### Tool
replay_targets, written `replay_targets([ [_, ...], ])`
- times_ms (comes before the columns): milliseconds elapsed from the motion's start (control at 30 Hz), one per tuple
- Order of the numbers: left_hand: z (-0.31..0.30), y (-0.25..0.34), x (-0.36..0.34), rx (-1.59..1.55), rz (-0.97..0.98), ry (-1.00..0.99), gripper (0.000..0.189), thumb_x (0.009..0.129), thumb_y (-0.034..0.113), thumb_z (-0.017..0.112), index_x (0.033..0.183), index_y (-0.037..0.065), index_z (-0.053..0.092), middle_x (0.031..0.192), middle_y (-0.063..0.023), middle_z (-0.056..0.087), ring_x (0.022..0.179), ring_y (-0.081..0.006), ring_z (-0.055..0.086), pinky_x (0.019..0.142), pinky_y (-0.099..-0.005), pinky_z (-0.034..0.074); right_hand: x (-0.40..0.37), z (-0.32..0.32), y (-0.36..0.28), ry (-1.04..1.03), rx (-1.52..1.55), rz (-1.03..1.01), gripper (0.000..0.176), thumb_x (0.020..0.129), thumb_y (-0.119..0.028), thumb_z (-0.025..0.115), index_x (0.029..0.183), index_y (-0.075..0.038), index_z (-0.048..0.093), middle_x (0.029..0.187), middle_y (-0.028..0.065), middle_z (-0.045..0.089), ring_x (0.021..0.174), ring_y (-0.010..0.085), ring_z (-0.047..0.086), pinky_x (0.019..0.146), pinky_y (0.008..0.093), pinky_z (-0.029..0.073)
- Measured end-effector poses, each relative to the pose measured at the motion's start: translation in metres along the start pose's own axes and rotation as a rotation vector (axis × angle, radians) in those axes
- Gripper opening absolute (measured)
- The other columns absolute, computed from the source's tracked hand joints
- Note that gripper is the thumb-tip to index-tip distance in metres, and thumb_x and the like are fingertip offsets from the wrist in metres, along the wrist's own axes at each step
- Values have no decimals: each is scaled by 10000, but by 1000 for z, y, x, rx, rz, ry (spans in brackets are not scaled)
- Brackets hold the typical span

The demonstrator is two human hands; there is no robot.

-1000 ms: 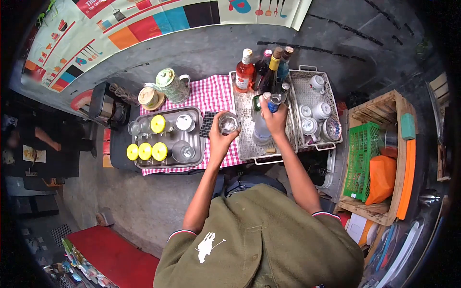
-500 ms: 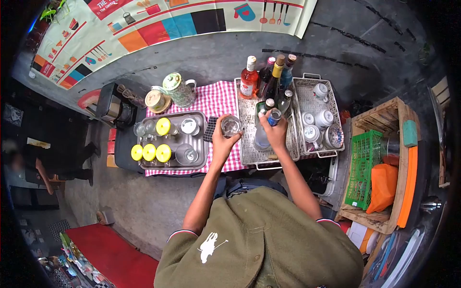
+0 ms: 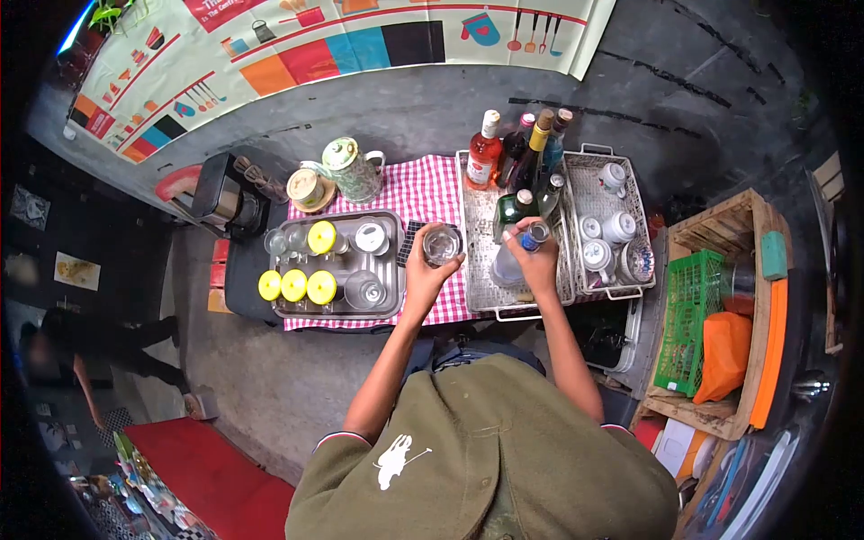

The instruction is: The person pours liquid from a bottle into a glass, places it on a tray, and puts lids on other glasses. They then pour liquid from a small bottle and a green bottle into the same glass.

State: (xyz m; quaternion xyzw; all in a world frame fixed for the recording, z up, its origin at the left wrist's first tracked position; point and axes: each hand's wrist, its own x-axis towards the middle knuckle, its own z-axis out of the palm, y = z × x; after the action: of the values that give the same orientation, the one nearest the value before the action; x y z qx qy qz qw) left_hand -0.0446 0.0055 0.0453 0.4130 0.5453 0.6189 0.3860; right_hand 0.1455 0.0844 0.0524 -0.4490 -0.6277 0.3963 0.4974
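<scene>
My left hand (image 3: 428,281) is wrapped round a small clear drinking glass (image 3: 442,244), held over the checked cloth just left of the wire tray. My right hand (image 3: 540,267) grips a clear bottle (image 3: 507,269) by its neck, near the blue top. The bottle's lower body slants down to the left over the white wire tray (image 3: 481,301). Right behind it stands a dark green bottle (image 3: 515,209). Farther back in the same tray are a bottle of red liquid (image 3: 483,155) and several other bottles.
A grey tray (image 3: 396,270) with yellow-lidded jars (image 3: 321,287) and glasses sits at left. White cups (image 3: 617,226) fill a second wire tray at right. Behind stand a lidded glass pitcher (image 3: 360,183) and a coffee machine (image 3: 216,193). A wooden crate (image 3: 720,409) holds a green basket (image 3: 681,324).
The whole view has shifted a little. My right hand has brought the clear bottle slightly toward me, showing more of the green bottle. A person in the background at left has moved lower in view.
</scene>
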Motion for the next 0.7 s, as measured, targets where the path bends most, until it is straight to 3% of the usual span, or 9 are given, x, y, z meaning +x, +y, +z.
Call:
replay_targets([
  [167,-14,8,3,0,-42,-51,586,748,0,758,1272,18,497,1127,-85,612,1047,-153,601,922,-299,491,-7,2,-4,48,-83,-38,306,783,-91,784,1003,-44,577,871,55,668,840,159,654,772,306,506],
  [267,-24,11,8,-4,-43,-94,600,748,4,770,1280,20,493,1128,-78,605,1040,-150,598,918,-296,495,-10,0,-17,84,-75,-80,393,767,-92,795,1079,-52,561,969,66,667,912,176,649,832,315,497],
  [300,-26,14,9,-8,-47,-109,607,744,3,778,1281,20,493,1121,-74,603,1031,-147,595,913,-295,493,-11,-3,-22,60,-105,-89,473,756,-90,801,1147,-63,537,1084,75,650,981,185,635,875,323,486],
  [400,-33,23,13,-15,-85,-148,607,741,-10,779,1276,21,494,1111,-65,599,1016,-137,591,902,-289,491,-13,-1,-32,188,-133,-163,599,734,-149,822,1221,-35,493,1228,116,588,1130,233,571,985,372,435],
  [500,-44,25,18,-40,-98,-191,604,737,-19,780,1269,23,498,1107,-61,599,1019,-133,589,901,-287,492,-21,-4,-50,347,-211,-191,646,718,-177,828,1239,-19,480,1272,145,559,1176,279,540,1025,412,405],
  [600,-59,20,23,-7,-65,-245,620,746,11,789,1288,23,488,1120,-78,608,1030,-149,607,891,-292,514,-28,-6,-73,445,-392,-394,648,719,-173,818,1246,-21,474,1266,156,557,1166,310,541,1024,433,405],
  [700,-72,21,27,-57,-82,-272,604,740,-15,778,1273,28,496,1138,-69,593,1045,-144,588,912,-287,493,-39,8,-94,398,-500,-483,469,766,-117,749,1159,-11,516,1167,164,582,1094,327,574,976,445,448],
])
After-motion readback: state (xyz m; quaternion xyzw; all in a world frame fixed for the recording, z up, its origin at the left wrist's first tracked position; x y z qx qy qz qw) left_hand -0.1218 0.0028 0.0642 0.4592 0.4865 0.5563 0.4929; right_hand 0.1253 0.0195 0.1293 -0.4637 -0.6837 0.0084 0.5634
